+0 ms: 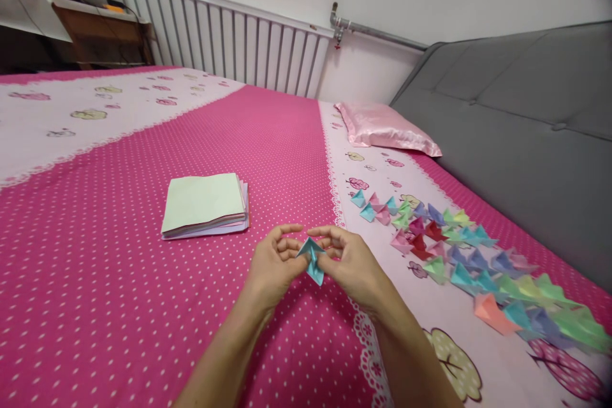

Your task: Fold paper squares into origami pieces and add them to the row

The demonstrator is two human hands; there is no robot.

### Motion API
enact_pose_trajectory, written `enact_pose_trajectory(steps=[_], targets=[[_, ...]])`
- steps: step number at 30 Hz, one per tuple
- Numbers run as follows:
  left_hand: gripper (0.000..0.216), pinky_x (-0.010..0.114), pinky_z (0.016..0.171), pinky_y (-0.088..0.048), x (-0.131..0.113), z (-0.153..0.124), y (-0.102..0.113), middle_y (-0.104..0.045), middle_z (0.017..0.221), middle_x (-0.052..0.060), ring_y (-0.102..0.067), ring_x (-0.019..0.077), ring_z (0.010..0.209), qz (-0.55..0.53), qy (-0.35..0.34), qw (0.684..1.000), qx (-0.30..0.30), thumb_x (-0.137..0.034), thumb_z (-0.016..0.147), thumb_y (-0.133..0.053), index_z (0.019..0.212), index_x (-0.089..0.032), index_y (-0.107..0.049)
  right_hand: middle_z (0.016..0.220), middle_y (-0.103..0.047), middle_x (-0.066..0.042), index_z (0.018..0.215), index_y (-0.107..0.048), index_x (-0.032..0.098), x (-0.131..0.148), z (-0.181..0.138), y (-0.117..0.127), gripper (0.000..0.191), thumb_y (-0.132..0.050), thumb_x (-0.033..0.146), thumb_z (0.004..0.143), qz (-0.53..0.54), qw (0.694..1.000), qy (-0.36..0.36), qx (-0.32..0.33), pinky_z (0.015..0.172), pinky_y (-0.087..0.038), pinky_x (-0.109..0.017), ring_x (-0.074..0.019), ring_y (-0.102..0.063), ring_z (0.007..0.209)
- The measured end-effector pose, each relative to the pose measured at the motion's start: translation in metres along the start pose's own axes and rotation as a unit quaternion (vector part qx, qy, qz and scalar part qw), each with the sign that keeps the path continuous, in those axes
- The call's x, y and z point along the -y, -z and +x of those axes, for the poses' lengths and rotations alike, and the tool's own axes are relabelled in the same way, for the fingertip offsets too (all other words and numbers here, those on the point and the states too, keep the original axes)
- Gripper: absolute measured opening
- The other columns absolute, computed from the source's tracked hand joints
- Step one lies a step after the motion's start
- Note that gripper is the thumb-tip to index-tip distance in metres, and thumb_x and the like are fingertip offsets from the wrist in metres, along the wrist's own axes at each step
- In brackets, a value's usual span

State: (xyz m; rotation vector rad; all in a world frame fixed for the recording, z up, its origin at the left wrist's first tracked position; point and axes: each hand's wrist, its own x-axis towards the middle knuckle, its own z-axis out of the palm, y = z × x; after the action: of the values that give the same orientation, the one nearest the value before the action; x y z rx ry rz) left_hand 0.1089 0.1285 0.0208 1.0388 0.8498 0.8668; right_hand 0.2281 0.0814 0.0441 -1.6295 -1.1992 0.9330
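A small folded piece of blue paper (313,260) is held between both hands just above the pink dotted bedsheet (119,280). My left hand (272,264) pinches its left side with fingers curled. My right hand (351,264) pinches its right side the same way. A stack of square pastel paper sheets (204,205) lies on the bed to the left, beyond my left hand. To the right, several finished folded paper pieces (459,248) in blue, pink, green, red and purple lie spread in a band on the sheet.
A pink satin pillow (382,127) lies at the head of the bed beside the grey padded headboard (521,134). A white radiator (224,44) runs along the far wall. A wooden desk (100,32) stands at the back left.
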Motion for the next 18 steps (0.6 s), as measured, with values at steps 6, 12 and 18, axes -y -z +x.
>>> enact_pose_trajectory(steps=[6, 12, 18], targets=[[0.053, 0.022, 0.055, -0.044, 0.000, 0.001, 0.000, -0.059, 0.064, -0.001, -0.058, 0.0118, 0.056, -0.011, 0.009, 1.000, -0.009, -0.016, 0.051, -0.074, 0.099, -0.012, -0.052, 0.077, -0.065, -0.004, 0.098, -0.059, 0.016, 0.000, 0.001, 0.000, 0.032, -0.056, 0.013, 0.066, -0.007, 1.000, -0.001, -0.003, 0.056, -0.048, -0.024, -0.0143, -0.061, 0.064], [0.035, 0.022, 0.063, -0.045, 0.000, -0.004, 0.000, -0.061, 0.078, 0.003, -0.059, 0.0115, 0.067, -0.015, -0.001, 1.000, -0.020, -0.018, 0.062, -0.067, 0.095, -0.013, -0.056, 0.077, -0.063, -0.004, 0.096, -0.059, 0.015, -0.002, 0.002, 0.003, 0.029, -0.057, 0.017, 0.067, 0.006, 1.000, -0.007, -0.020, 0.054, -0.047, -0.024, -0.0136, -0.060, 0.061], [0.029, 0.027, 0.075, -0.045, -0.015, -0.005, 0.000, -0.061, 0.096, 0.007, -0.057, 0.0164, 0.087, 0.011, -0.060, 0.995, -0.080, -0.024, 0.066, -0.066, 0.092, -0.015, -0.059, 0.076, -0.063, -0.004, 0.089, -0.060, 0.015, -0.020, 0.015, 0.013, 0.023, -0.058, 0.024, 0.068, 0.004, 0.998, 0.006, -0.069, 0.058, -0.048, -0.027, -0.0144, -0.060, 0.063]])
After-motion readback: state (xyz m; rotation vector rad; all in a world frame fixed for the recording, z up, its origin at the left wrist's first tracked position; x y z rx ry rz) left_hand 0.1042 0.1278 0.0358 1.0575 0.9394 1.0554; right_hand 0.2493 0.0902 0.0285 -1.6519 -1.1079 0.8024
